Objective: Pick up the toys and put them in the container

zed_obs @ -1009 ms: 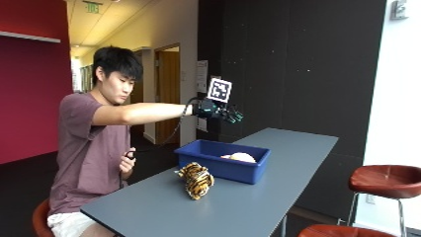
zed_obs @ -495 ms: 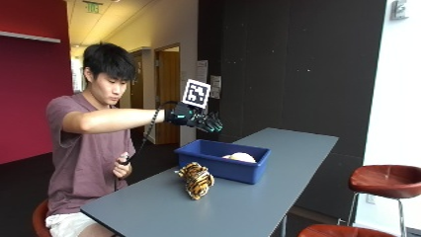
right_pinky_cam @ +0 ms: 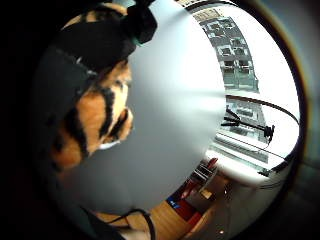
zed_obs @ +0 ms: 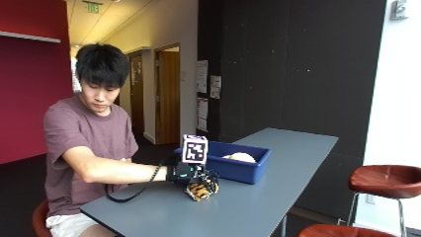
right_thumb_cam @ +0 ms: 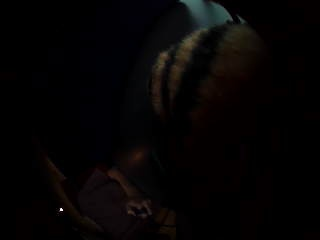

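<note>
Gloved hand on the tiger toy

His right hand (zed_obs: pixel 186 174) lay over the striped tiger toy (zed_obs: pixel 201 188) on the bench (zed_obs: pixel 263 207), fingers curled round it, evidently for lifting into the blue container (zed_obs: pixel 242 169).

Gloved right hand (zed_obs: pixel 188 176) lowered at the end of an outstretched forearm, palm down, fingers curled over the striped tiger toy (zed_obs: pixel 201 189)

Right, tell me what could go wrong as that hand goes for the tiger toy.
The gloved right hand is down on the striped tiger toy, but the pictures do not show how its fingers sit, so a lift might slip. The toy lies beside the blue container, near its wall; the lift may catch that wall. A pale toy is already inside, leaving less room.
</note>
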### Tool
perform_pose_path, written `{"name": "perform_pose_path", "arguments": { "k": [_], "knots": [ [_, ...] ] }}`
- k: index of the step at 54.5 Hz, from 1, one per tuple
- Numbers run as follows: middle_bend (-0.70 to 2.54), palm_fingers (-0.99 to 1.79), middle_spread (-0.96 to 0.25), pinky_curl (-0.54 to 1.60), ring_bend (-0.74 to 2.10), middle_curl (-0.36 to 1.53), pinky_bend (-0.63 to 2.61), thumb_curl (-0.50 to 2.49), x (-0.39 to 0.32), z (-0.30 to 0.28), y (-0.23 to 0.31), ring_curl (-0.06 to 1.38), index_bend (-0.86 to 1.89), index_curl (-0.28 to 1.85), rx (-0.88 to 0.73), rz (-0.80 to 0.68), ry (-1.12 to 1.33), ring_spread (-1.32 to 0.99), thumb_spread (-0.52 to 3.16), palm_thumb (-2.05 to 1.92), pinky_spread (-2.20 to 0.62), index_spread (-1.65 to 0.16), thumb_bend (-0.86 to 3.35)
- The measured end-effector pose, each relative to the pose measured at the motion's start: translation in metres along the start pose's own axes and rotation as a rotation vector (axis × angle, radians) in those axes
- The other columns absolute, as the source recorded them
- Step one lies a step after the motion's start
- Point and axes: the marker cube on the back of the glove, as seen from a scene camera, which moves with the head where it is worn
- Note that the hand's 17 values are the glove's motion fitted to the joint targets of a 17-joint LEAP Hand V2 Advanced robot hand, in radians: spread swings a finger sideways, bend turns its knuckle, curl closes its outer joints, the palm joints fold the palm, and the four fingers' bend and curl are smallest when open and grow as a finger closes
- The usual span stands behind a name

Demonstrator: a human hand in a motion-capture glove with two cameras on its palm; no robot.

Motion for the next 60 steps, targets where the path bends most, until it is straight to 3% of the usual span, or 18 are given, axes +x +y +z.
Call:
{"name": "perform_pose_path", "arguments": {
  "k": [3,4,9,11,12,13,16,20,24,35,41,60],
  "knots": [
    [0.36,0.4,-0.13,0.26,0.17,0.32,0.51,0.2,-0.011,0.003,-0.001,0.2,0.52,0.28,0.132,-0.119,-0.091,-0.05,1.12,0.0,0.04,-0.26,-0.02],
    [0.48,0.59,-0.13,0.25,0.25,0.37,0.45,0.21,-0.013,0.004,-0.002,0.22,0.57,0.31,0.179,-0.119,-0.11,-0.09,1.13,0.01,0.03,-0.25,-0.01],
    [0.72,0.98,-0.17,0.21,0.43,0.46,0.32,0.25,-0.018,0.005,-0.006,0.27,0.68,0.36,0.406,-0.05,-0.215,-0.19,1.19,0.09,-0.02,-0.24,0.02],
    [0.77,1.03,-0.18,0.21,0.49,0.48,0.28,0.27,-0.017,0.004,-0.007,0.29,0.71,0.38,0.461,-0.024,-0.232,-0.23,1.2,0.14,-0.05,-0.23,0.04],
    [0.72,0.8,-0.18,0.22,0.41,0.47,0.3,0.26,-0.017,0.004,-0.006,0.27,0.67,0.38,0.476,-0.015,-0.238,-0.23,1.2,0.07,-0.03,-0.23,0.0],
    [0.82,1.13,-0.18,0.25,0.6,0.52,0.3,0.31,-0.016,0.003,-0.006,0.37,0.78,0.45,0.487,-0.008,-0.245,-0.25,1.18,0.21,-0.07,-0.23,0.08],
    [0.85,1.18,-0.18,0.24,0.68,0.54,0.3,0.35,-0.01,0.001,-0.007,0.38,0.81,0.46,0.515,0.024,-0.255,-0.29,1.15,0.28,-0.11,-0.22,0.1],
    [0.91,1.2,-0.18,0.27,0.8,0.58,0.34,0.4,0.011,-0.001,-0.013,0.44,0.89,0.53,0.463,0.054,-0.174,-0.32,1.1,0.35,-0.15,-0.21,0.11],
    [0.96,1.2,-0.17,0.31,0.87,0.61,0.42,0.45,-0.002,-0.009,-0.019,0.48,0.98,0.58,0.332,0.122,-0.334,-0.34,1.04,0.42,-0.18,-0.2,0.13],
    [1.08,1.15,-0.15,0.4,1.01,0.67,0.59,0.57,0.016,-0.023,0.0,0.55,1.11,0.68,0.046,0.161,-0.463,-0.36,0.9,0.5,-0.23,-0.17,0.12],
    [1.13,1.11,-0.14,0.42,1.07,0.69,0.63,0.62,0.037,-0.05,0.013,0.58,1.15,0.73,0.064,0.211,-0.514,-0.36,0.85,0.51,-0.24,-0.16,0.1],
    [1.18,1.06,-0.13,0.47,1.11,0.73,0.68,0.76,0.035,-0.189,0.035,0.62,1.19,0.8,0.237,0.234,-0.342,-0.36,0.76,0.53,-0.24,-0.14,0.06]
  ]
}}
